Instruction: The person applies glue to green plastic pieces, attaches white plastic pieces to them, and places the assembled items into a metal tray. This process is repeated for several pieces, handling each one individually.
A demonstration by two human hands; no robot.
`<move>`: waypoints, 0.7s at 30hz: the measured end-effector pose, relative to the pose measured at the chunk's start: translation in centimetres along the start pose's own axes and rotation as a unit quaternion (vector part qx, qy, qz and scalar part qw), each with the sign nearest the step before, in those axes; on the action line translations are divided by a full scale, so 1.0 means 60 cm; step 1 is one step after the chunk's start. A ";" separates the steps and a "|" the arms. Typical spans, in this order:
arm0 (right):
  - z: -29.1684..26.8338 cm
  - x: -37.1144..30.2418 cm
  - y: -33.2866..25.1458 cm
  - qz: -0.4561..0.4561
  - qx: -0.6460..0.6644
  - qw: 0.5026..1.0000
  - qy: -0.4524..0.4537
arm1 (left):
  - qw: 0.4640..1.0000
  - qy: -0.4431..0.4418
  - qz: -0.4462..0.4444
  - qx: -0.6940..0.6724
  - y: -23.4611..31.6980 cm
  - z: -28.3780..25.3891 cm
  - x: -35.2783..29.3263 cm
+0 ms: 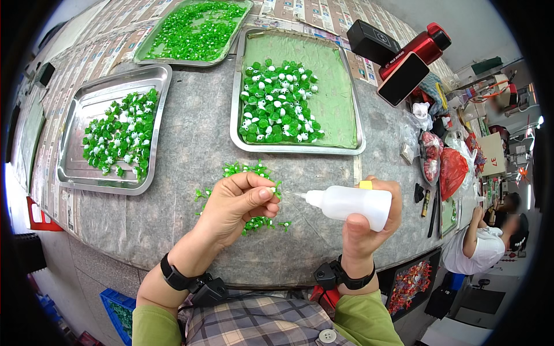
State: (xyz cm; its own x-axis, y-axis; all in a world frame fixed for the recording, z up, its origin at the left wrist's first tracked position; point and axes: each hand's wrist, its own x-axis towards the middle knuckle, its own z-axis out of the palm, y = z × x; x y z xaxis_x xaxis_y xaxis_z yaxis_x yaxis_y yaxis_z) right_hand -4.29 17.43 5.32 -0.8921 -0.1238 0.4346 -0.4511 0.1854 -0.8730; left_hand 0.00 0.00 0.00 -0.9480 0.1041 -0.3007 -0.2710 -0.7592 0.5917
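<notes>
Between thumb and fingers, my left hand [239,202] pinches a small green and white plastic piece [274,189]. My right hand [372,222] is wrapped round a white squeeze bottle [352,206], tipped on its side so that its thin nozzle points left at the piece, a short gap apart. Several loose green plastic parts [259,225] lie on the grey cloth under and around my left hand. Beyond my hands stands a metal tray [340,86] lined with green sheet, bearing a heap of green and white pieces [280,104].
At the left, another metal tray [72,155] holds more green and white pieces. A far tray [245,20] holds green parts. At the right are a phone [403,79], a red flask [416,51], a black box [372,41] and a red plastic bag [454,172]. A person [479,248] sits farther right.
</notes>
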 end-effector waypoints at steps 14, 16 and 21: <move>0.001 0.007 0.005 -0.020 0.001 0.997 0.076 | 1.000 -0.004 -0.009 -0.009 0.000 0.001 0.000; 0.004 0.008 -0.001 -0.022 0.012 0.996 0.091 | 1.000 0.009 0.017 0.015 -0.001 0.005 -0.001; -0.002 0.006 0.001 -0.012 0.012 0.996 0.084 | 0.992 0.037 0.092 0.077 -0.002 0.011 -0.001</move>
State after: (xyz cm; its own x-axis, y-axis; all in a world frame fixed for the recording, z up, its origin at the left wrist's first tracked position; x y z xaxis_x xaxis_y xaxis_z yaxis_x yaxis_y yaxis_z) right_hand -4.63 17.50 5.47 -0.8737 0.0372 0.4850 -0.4739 0.1599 -0.8659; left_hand -0.01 0.48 0.44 -0.9703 -0.0786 -0.2287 -0.1232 -0.6532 0.7471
